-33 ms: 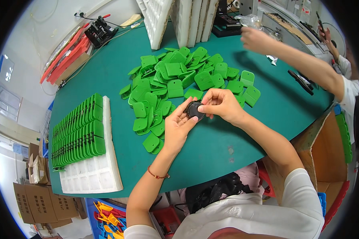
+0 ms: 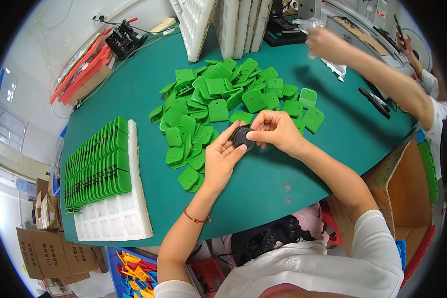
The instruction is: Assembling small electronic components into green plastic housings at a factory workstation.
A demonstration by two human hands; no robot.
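A small round black disc-shaped part (image 2: 242, 137) is held between both my hands over the table. My left hand (image 2: 223, 158) grips its left edge, with the thumb at the lower rim. My right hand (image 2: 275, 133) pinches it from the right, its thumb on the upper face. Just beyond my fingers spreads a heap of green plastic clip-like pieces (image 2: 216, 110), flat with rounded corners. To my left, rows of similar green pieces (image 2: 97, 166) with dark middle parts stand in a white foam tray (image 2: 143, 198).
Another person's arm (image 2: 377, 74) reaches in from the right. White foam trays (image 2: 228, 30) stand on edge at the back of the green table (image 2: 243, 208). A black tool (image 2: 375, 102) lies at right, above a cardboard box (image 2: 382, 188). Coloured clips (image 2: 139, 273) fill a bin below left.
The other person's hand has shifted a little to the right, and more of a white scrap shows beneath it. My hands and the black part stay as they were.
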